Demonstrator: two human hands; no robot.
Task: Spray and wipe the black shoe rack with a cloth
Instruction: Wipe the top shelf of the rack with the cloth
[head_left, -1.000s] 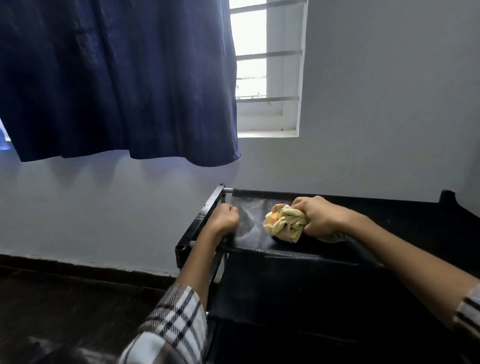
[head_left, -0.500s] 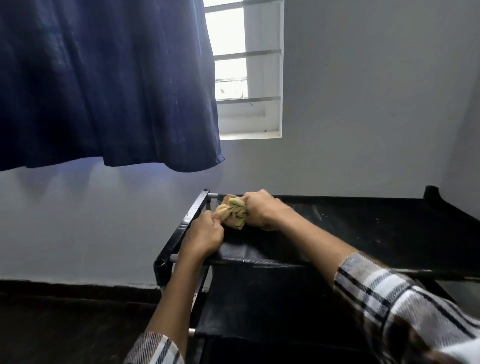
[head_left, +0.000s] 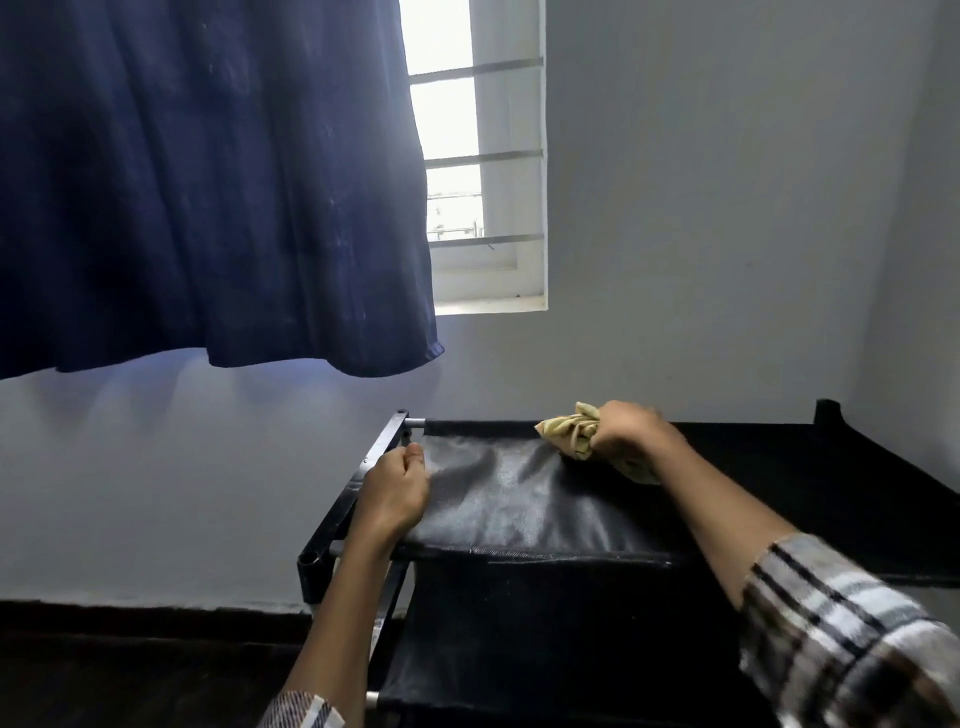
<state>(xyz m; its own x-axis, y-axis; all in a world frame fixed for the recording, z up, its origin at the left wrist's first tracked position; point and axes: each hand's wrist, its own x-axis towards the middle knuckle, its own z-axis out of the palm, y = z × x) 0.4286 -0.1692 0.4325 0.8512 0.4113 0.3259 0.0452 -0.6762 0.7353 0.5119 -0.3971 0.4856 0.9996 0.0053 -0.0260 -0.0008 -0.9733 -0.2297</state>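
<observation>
Black fabric-and-tube shoe rack (head_left: 519, 499) against grey wall, top shelf being wiped.
Right hand (head_left: 628, 431) grip curled round crumpled yellow cloth (head_left: 571, 434) at shelf's back edge; left hand (head_left: 395, 493) grip clasps shelf's left end.

Your left hand (head_left: 393, 493) curls its grip over the near left edge of the rack (head_left: 519, 499), forearm reaching up from below. Your right hand (head_left: 626, 434) clutches a bunched cloth (head_left: 571, 431) at the far edge, arm stretched forward, plaid sleeve pushed back.
</observation>
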